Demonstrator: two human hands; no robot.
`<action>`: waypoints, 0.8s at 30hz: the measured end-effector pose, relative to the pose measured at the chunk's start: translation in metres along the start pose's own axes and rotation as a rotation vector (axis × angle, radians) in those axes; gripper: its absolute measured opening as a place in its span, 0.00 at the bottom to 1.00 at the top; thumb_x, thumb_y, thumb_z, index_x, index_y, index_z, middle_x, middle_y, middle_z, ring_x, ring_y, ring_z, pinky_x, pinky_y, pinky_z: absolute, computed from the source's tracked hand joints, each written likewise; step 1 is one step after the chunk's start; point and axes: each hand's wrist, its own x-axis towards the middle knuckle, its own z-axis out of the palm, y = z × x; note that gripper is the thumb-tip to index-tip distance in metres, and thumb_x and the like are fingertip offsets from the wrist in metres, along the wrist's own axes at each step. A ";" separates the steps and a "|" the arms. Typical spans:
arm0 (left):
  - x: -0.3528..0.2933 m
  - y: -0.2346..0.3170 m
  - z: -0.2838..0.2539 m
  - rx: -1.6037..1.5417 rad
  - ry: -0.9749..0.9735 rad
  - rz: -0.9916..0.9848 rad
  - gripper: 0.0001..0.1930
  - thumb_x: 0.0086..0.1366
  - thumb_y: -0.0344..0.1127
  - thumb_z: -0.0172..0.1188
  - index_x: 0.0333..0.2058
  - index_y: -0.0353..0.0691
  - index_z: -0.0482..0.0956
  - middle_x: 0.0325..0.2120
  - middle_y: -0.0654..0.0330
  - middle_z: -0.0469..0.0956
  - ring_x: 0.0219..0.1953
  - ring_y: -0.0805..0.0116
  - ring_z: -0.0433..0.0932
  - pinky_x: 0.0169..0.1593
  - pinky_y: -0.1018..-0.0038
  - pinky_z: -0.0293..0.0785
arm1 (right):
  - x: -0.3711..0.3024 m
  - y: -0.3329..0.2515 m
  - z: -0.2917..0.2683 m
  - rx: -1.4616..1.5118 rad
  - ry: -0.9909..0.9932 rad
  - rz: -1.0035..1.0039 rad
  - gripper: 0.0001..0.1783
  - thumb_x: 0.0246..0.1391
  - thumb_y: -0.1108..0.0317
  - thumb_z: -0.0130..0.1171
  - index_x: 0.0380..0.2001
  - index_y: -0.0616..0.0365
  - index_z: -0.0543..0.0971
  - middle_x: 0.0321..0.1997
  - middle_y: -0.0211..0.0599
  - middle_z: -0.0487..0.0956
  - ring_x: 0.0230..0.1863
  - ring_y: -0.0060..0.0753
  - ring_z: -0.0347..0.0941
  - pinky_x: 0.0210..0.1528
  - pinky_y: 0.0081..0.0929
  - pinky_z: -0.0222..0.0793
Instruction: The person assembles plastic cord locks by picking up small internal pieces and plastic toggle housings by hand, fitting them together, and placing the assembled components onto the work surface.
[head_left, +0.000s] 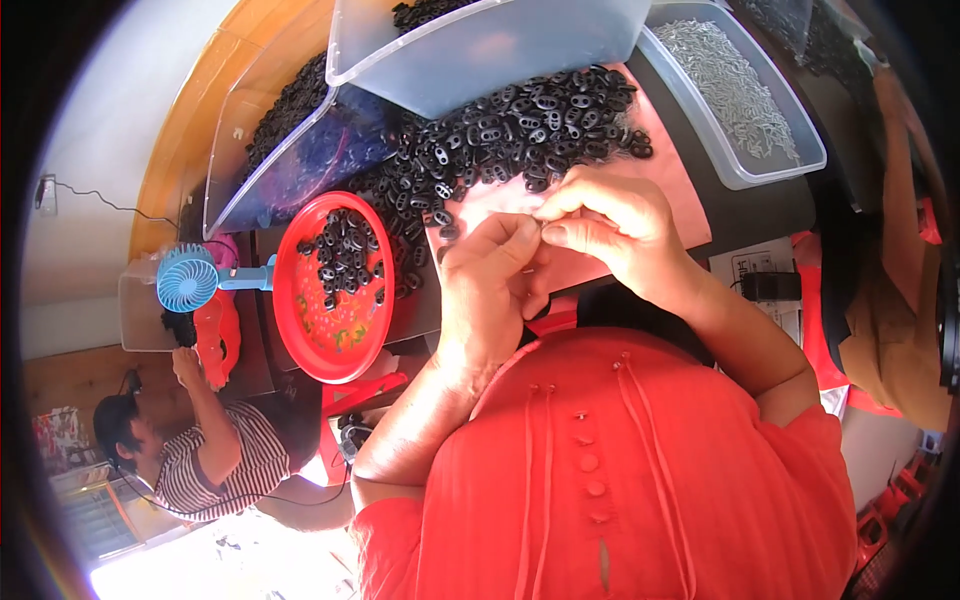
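My left hand [490, 280] and my right hand [618, 225] meet over a pink sheet [690, 195], fingertips pinched together. Whatever is between them is too small to make out. Just beyond my hands spreads a heap of black two-holed plastic pieces [520, 120], resembling cord locks. To the left, a round red tray [350, 365] with a printed bottom holds more of the same black pieces. A clear plastic tub [740, 180] at the far right contains many thin silvery pieces, perhaps small springs.
Large clear bins [490, 65] with black pieces stand at the back. A small blue fan [188, 278] is beside the tray. At the left, a person in a striped shirt [235, 450] reaches toward a container; another person's arm [900, 190] shows at the right.
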 end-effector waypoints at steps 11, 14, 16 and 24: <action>0.000 0.007 -0.010 0.023 -0.013 0.035 0.08 0.67 0.34 0.56 0.35 0.33 0.74 0.23 0.62 0.73 0.19 0.77 0.68 0.19 0.81 0.57 | 0.009 -0.005 0.011 -0.311 0.072 -0.271 0.09 0.46 0.78 0.63 0.30 0.58 0.74 0.26 0.37 0.73 0.26 0.42 0.72 0.25 0.34 0.66; -0.001 0.008 -0.004 -0.001 0.017 0.026 0.08 0.68 0.33 0.55 0.35 0.32 0.74 0.22 0.62 0.73 0.19 0.78 0.68 0.19 0.82 0.56 | 0.010 -0.004 0.005 -0.357 0.050 -0.315 0.09 0.45 0.78 0.63 0.30 0.58 0.75 0.25 0.36 0.72 0.26 0.40 0.71 0.25 0.33 0.65; 0.001 0.009 -0.006 0.060 0.007 -0.006 0.07 0.67 0.31 0.56 0.34 0.32 0.75 0.25 0.61 0.74 0.22 0.75 0.71 0.20 0.81 0.60 | 0.009 -0.003 0.001 -0.377 0.039 -0.300 0.08 0.46 0.77 0.63 0.29 0.58 0.75 0.25 0.36 0.71 0.25 0.40 0.71 0.25 0.33 0.65; 0.067 0.028 -0.026 1.476 0.173 0.998 0.07 0.51 0.25 0.62 0.31 0.36 0.77 0.29 0.54 0.74 0.33 0.53 0.76 0.33 0.63 0.74 | 0.007 0.001 -0.006 -0.383 0.022 -0.203 0.04 0.51 0.79 0.61 0.29 0.65 0.75 0.24 0.37 0.70 0.23 0.33 0.67 0.26 0.26 0.62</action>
